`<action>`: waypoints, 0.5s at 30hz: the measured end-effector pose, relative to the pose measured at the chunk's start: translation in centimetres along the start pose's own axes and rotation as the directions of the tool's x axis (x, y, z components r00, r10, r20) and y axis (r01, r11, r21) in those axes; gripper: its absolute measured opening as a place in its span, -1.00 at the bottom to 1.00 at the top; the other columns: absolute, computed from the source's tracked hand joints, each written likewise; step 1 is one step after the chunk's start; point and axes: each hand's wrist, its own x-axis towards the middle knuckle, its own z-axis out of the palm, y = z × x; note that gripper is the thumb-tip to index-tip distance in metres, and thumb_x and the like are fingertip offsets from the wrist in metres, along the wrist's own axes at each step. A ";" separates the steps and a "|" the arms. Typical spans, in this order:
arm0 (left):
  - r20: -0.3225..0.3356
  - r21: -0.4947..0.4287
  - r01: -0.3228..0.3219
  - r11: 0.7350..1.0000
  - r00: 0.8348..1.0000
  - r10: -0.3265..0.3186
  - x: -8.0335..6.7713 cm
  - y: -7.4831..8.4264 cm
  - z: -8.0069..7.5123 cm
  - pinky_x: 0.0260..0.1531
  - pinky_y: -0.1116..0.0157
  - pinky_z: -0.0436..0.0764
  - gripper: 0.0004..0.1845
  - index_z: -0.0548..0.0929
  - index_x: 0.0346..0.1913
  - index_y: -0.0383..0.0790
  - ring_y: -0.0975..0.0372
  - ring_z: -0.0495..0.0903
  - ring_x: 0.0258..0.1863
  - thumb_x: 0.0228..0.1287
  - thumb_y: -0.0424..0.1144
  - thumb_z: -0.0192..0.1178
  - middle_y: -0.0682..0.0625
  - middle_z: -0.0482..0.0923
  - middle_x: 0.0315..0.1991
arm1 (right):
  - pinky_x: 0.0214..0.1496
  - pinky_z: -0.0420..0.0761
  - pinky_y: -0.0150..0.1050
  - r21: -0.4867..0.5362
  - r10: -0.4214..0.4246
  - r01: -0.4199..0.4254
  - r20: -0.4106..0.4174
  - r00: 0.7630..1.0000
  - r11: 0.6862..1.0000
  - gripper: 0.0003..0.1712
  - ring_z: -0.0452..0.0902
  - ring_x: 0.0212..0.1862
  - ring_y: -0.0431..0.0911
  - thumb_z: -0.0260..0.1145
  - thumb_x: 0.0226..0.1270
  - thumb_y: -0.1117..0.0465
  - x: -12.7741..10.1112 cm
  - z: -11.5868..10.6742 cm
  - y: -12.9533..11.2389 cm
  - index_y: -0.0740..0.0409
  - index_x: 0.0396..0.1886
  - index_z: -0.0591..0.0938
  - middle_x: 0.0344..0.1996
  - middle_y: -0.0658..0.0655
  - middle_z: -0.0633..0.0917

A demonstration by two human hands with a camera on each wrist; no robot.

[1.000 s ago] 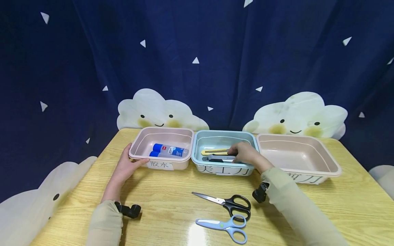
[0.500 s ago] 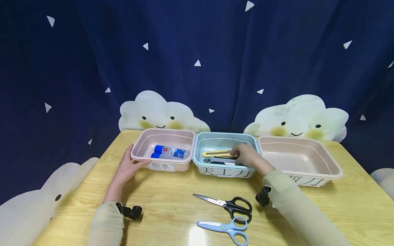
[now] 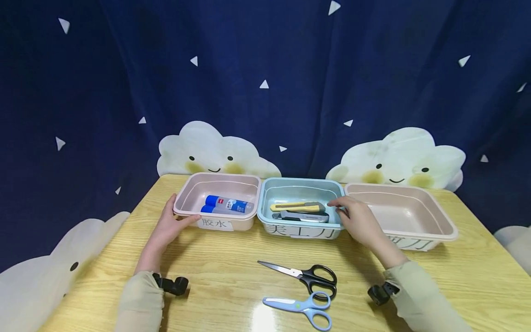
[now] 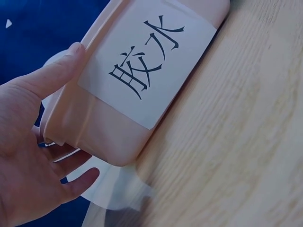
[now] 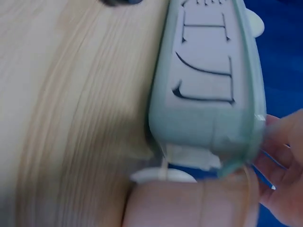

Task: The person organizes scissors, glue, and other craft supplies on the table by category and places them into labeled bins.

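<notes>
Tabletop scissors (image 3: 304, 274) appear overhead only; left hand (image 4: 28, 156) dominates wrist view.

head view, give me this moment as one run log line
left hand: holds pink plastic bin corner | right hand: open, at blue plastic bin right rim | yellow utility knife: in blue bin | black-handled scissors: on wooden table

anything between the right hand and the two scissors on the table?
Nothing visible. The right hand hangs open at the blue bin's front right corner; black scissors and blue scissors lie on bare tabletop nearer the person.
</notes>
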 end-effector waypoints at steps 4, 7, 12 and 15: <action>-0.010 0.074 0.016 0.997 1.000 -0.015 -0.2 0.5 -0.3 0.27 -0.16 -0.03 0.17 -0.36 0.42 -0.21 -0.15 -0.08 0.33 0.02 0.04 0.31 -0.33 -0.24 0.39 | -0.18 0.48 -0.03 -0.003 -0.005 0.005 -0.037 0.999 1.000 -0.79 0.51 -0.23 0.07 0.22 0.18 0.37 -1.6 -1.6 0.7 0.20 -0.17 0.63 -0.25 0.19 0.62; -0.027 0.138 0.003 0.990 1.000 0.001 -0.3 1.1 -0.2 0.24 -0.17 0.02 0.16 -0.29 0.42 -0.22 -0.16 -0.04 0.29 0.00 0.06 0.32 -0.32 -0.24 0.36 | -0.01 0.42 0.08 0.012 0.004 -0.003 -0.093 0.996 1.000 -0.77 0.48 -0.01 0.16 0.27 0.17 0.30 -2.7 -2.8 1.4 0.21 -0.15 0.61 -0.14 0.23 0.62; -0.063 0.210 -0.053 0.976 0.996 0.068 -0.7 2.8 0.2 0.23 -0.18 0.04 0.01 -0.10 0.41 -0.28 -0.16 -0.10 0.30 0.02 -0.13 0.33 -0.30 -0.20 0.35 | -0.03 0.39 0.08 -0.002 0.031 -0.032 -0.197 0.980 0.999 -0.72 0.46 -0.02 0.19 0.31 0.12 0.33 -4.3 -3.9 2.8 0.23 -0.13 0.59 -0.15 0.26 0.61; -0.072 0.264 -0.089 0.960 0.991 0.112 -1.1 4.1 0.8 0.21 -0.18 0.09 -0.11 0.02 0.38 -0.30 -0.15 -0.07 0.27 0.04 -0.25 0.30 -0.30 -0.10 0.33 | -0.02 0.36 0.07 0.004 0.050 -0.050 -0.234 0.971 0.999 -0.70 0.44 -0.02 0.20 0.30 0.11 0.35 -5.0 -4.2 3.6 0.26 -0.11 0.58 -0.14 0.29 0.60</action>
